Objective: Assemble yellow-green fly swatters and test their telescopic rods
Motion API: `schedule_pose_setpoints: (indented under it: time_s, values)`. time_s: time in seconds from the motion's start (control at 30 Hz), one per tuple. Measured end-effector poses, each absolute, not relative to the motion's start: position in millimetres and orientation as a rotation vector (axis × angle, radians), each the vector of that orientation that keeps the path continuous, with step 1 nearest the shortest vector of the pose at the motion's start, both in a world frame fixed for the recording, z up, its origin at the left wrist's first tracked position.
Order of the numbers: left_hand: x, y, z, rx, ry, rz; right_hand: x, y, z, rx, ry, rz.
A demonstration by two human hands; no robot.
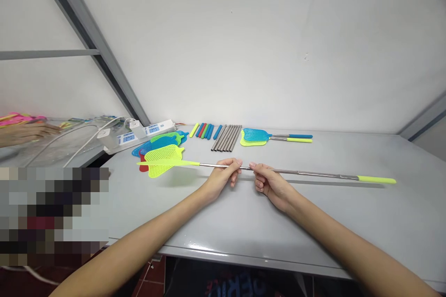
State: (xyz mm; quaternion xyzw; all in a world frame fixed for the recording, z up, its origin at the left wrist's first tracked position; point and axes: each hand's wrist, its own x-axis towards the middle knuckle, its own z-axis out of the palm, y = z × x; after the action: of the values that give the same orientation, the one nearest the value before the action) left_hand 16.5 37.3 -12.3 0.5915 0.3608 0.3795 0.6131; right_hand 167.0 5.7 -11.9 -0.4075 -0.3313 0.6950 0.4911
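A telescopic fly swatter (318, 175) stretches lengthwise across the view, its thin metal rod drawn out long. Its yellow-green head, seen edge-on, points left, and its yellow-green grip is at the right end. My left hand (223, 177) pinches the rod left of the middle. Close beside it, my right hand (270, 183) pinches the same rod, with a short stretch of metal showing between the two. A shadow under the rod shows it is held above the grey table (216, 227). Loose yellow (163, 158) and blue swatter heads (139, 146) lie behind the held head.
Metal tubes (226, 138) and coloured handle sleeves (205, 131) lie in rows near the wall. Two collapsed swatters (256, 135) rest right of them. A power strip (149, 131) with plugs and cables is at the back left. Another person's hand (31, 133) is at far left.
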Motion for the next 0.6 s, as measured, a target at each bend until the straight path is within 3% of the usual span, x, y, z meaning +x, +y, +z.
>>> schedule_pose_setpoints:
  time_s: [0.6]
  values:
    - [15.9,36.5,-8.6,1.444,0.764,0.764,168.6,4.6,-12.3,-1.0,-0.88,1.734]
